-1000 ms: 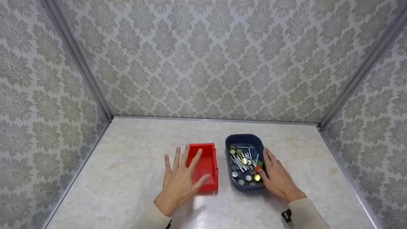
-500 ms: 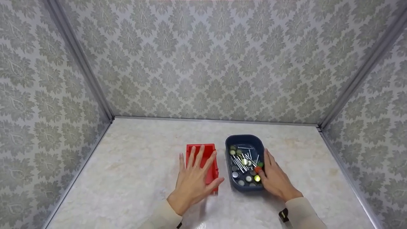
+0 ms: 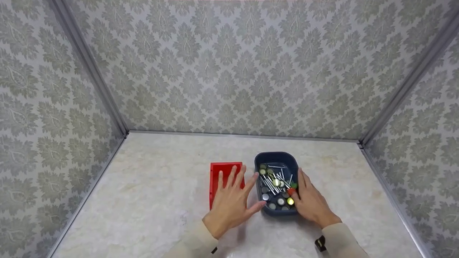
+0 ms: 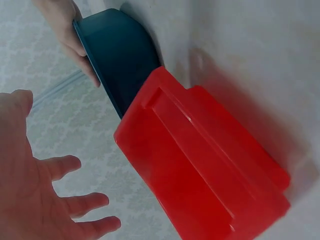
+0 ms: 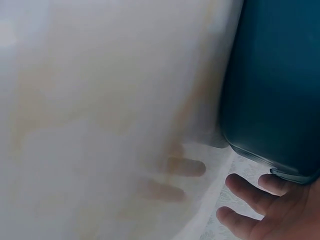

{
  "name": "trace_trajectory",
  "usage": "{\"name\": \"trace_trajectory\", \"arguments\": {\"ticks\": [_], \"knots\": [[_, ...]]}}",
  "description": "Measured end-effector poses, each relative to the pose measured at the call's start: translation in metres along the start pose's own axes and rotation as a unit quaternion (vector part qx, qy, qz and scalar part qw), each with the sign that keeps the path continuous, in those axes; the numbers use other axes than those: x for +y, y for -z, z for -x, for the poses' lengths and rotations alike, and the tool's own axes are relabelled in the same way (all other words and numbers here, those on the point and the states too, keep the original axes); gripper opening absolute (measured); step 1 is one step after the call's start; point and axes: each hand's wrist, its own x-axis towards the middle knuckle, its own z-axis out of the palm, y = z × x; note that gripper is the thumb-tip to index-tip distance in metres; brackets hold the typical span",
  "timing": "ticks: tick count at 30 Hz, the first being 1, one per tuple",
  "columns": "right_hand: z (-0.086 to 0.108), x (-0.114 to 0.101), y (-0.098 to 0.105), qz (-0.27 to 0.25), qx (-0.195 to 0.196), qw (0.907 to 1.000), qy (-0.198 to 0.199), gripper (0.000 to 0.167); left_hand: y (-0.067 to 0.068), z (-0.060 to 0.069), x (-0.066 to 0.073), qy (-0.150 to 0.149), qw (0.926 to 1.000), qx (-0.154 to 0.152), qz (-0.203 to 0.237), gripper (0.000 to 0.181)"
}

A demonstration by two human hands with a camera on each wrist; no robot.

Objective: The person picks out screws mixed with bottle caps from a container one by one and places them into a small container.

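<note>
My left hand (image 3: 231,204) is spread above a red open bin (image 3: 217,179), fingers straight and holding nothing. Its thumb and forefinger reach over the near left rim of a dark blue container (image 3: 274,156); contact cannot be told. Silver nail-like rods (image 3: 269,184) and small round caps (image 3: 280,201) lie mixed inside the container. My right hand (image 3: 313,204) rests at the container's right rim, with its thumb over the edge beside an orange cap (image 3: 291,191). In the right wrist view its fingers (image 5: 250,192) stretch out beside the blue wall.
Bin and container stand side by side on a pale marbled tabletop (image 3: 161,168), a narrow gap between them. Patterned walls (image 3: 229,71) close off the back and both sides, with grey strips (image 3: 89,68) at the corners.
My left hand has moved right across the red bin toward the blue container, fingers still spread. The right hand shifted slightly at first, then stayed at the rim; both boxes look unmoved.
</note>
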Motion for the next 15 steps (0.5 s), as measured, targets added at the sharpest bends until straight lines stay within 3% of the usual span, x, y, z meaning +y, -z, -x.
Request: {"name": "trace_trajectory", "arguments": {"ticks": [9, 15], "knots": [[0.000, -0.001, -0.002, 0.006, -0.005, 0.9999, -0.012, 0.090, -0.001, -0.021, 0.021, -0.018, 0.9977, -0.032, -0.056, 0.084], [0.000, 0.000, -0.002, 0.007, 0.003, 0.9999, -0.010, 0.089, -0.004, -0.031, 0.032, -0.040, 0.9962, -0.013, -0.076, 0.076]]}}
